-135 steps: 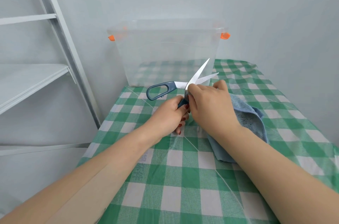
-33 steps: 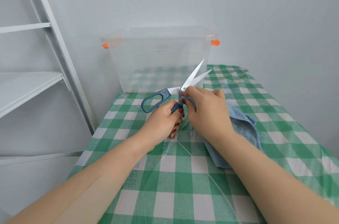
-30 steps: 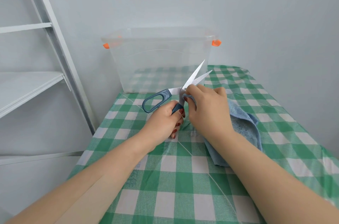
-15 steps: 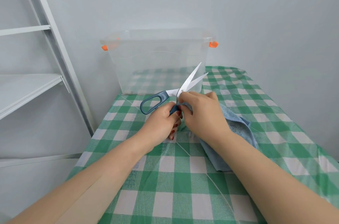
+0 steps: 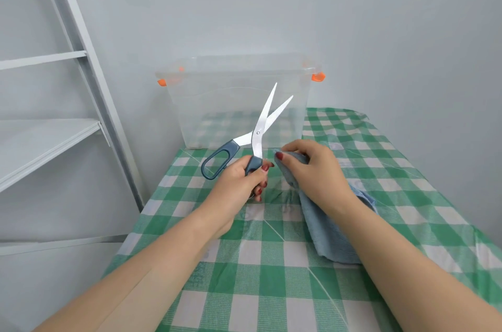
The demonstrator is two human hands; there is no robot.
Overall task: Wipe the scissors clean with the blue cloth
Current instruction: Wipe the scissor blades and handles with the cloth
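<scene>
Two bare hands work just above the near half of the table. The left hand (image 5: 239,182) grips one dark blue-grey handle of the scissors (image 5: 261,121), its fingers curled round it and red-painted nails showing. The other handle loop juts out to the left, free of any finger. The steel blades stand parted in a narrow V, with the tips pointing up and away.

Just to the right, the right hand (image 5: 316,171) pinches a bunched fold of the blue cloth (image 5: 334,231) between thumb and fingers. That fold sits just beside the gripped handle and below the blades, touching neither blade. The rest of the cloth trails under the right wrist and lies rumpled on the green-and-white checked tablecloth (image 5: 271,280).

Behind the scissors a clear plastic storage box (image 5: 217,103) stands on the far end of the table by the grey wall, with an orange clip (image 5: 317,77) at its right corner. A grey metal shelf unit (image 5: 40,138) stands to the left.
</scene>
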